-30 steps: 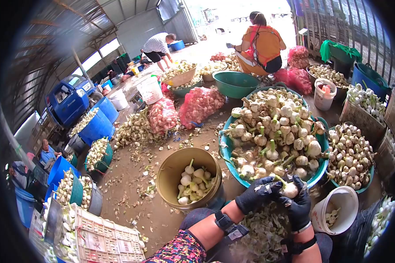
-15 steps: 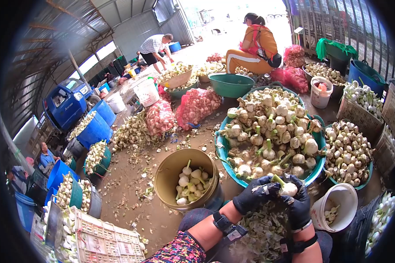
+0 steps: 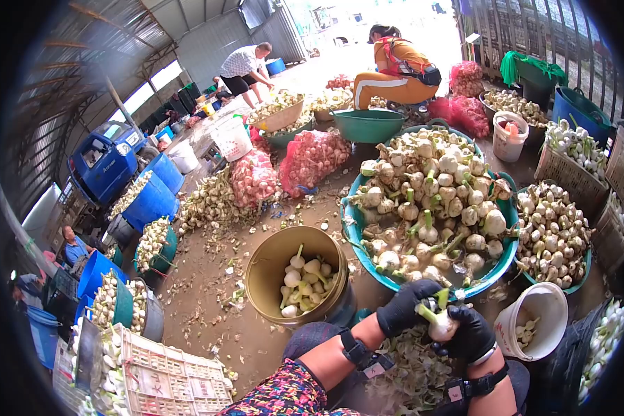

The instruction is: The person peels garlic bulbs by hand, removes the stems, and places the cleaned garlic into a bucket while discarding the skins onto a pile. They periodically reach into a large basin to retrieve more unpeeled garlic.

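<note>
Your left hand (image 3: 409,308), gloved black, curls its fingers over the top of a garlic bulb (image 3: 440,324) low in front of you. Your right hand (image 3: 470,334) cups it from below. The bulb is white with a short green stem, just below the teal basin (image 3: 357,239).

gloves (image 3: 464,329): black
garlic bulb (image 3: 442,324): white, green stem
big basin (image 3: 357,239): teal
bucket (image 3: 267,277): olive-yellow
small pail (image 3: 534,312): white
sleeve (image 3: 288,395): multicoloured floral pattern
</note>
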### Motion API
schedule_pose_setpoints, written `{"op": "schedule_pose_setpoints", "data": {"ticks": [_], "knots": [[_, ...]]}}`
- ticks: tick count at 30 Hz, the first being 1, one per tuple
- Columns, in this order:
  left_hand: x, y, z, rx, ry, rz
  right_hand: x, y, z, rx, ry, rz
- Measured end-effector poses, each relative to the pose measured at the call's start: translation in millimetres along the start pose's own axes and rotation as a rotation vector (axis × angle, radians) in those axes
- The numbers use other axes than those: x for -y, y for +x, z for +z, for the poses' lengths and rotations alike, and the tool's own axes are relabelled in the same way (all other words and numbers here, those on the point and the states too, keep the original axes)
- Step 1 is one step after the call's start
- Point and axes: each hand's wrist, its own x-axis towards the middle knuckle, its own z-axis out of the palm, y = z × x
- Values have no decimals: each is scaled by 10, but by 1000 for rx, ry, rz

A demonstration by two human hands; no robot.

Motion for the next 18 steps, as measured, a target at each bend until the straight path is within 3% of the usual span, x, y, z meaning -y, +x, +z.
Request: {"op": "schedule_pose_setpoints", "data": {"ticks": [1,2,3,4,5,6,7,8,9,10,11,13,14,15,18], "knots": [[-46,-6,58,-14,55,78,-23,31,46,-7,5,5],[-70,-30,56,-16,-20,3,-42,58,87,-81,-8,-97],[-35,-42,88,-66,-419,-189,-63,45,105,-168,-10,-204],[57,-34,45,-47,-679,-362,-8,17,121,-98,62,-184],[18,13,-30,-27,-596,-363,-73,131,-248,-234,-161,-354],[23,1,-70,-30,-313,-320,-47,178,-132,-384,-392,-509],[-6,-55,-98,5,-395,-472,71,12,26,-194,-137,-448],[-241,-27,-109,6,-639,-572,93,16,-19,-160,-144,-438],[-333,-10,-78,-8,-692,-604,96,63,-149,-105,-177,-452],[-308,-5,16,-54,-765,-570,108,60,-83,-176,-226,-439],[-287,-16,81,-115,-831,-535,76,140,-108,-100,-241,-473],[-148,-49,60,-24,-390,-308,52,137,-88,-91,-265,-461],[-116,-42,47,-48,-718,-466,52,140,-76,-149,-274,-458],[-144,-4,80,-94,-631,-421,58,142,-100,-159,-270,-459],[-187,4,33,-48,-388,-371,27,162,-12,-530,-776,-828]]}}
